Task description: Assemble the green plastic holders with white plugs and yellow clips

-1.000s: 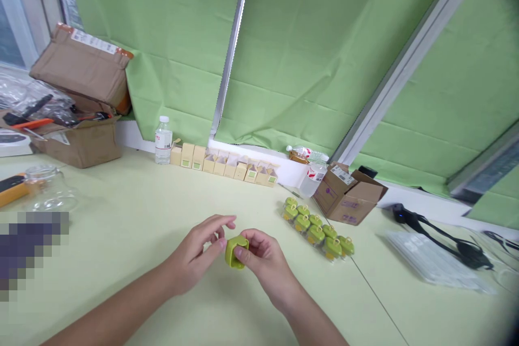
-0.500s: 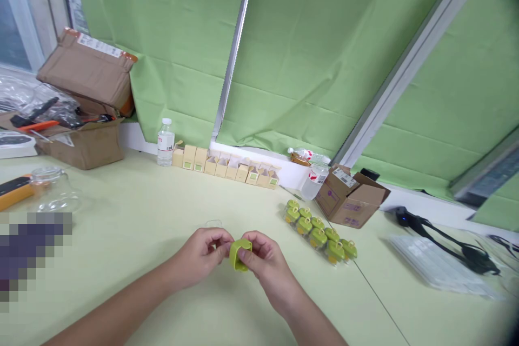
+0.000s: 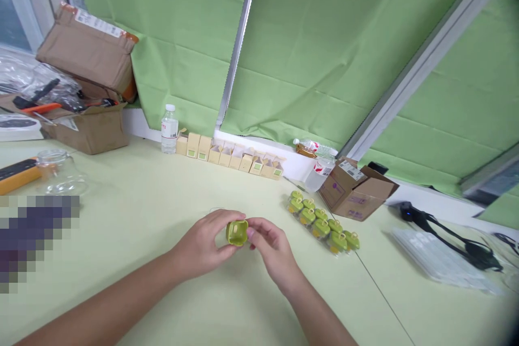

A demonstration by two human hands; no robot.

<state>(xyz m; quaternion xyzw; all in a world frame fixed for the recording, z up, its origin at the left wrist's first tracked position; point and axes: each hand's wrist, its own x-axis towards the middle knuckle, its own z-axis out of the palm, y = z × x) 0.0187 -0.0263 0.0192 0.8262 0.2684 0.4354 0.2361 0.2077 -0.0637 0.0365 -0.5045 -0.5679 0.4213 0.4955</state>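
A small green square lid (image 3: 237, 232) is held just above the pale green table (image 3: 133, 211), its hollow underside turned toward me. My left hand (image 3: 205, 246) grips it from the left with thumb and fingers closed around it. My right hand (image 3: 271, 251) pinches its right edge with curled fingers. Both hands meet at the lid near the table's middle.
Two rows of green-lidded little jars (image 3: 322, 224) stand right of my hands. Behind them are a small open cardboard box (image 3: 357, 192), small cream boxes (image 3: 231, 157) and a water bottle (image 3: 169, 130) along the wall. A glass jar (image 3: 59, 173) and cardboard boxes (image 3: 87, 97) are at left, black cables (image 3: 446, 230) at right.
The lid has been turned from edge-on to showing its hollow inside. My left hand has closed round it from the left, and both hands have shifted slightly up the picture.
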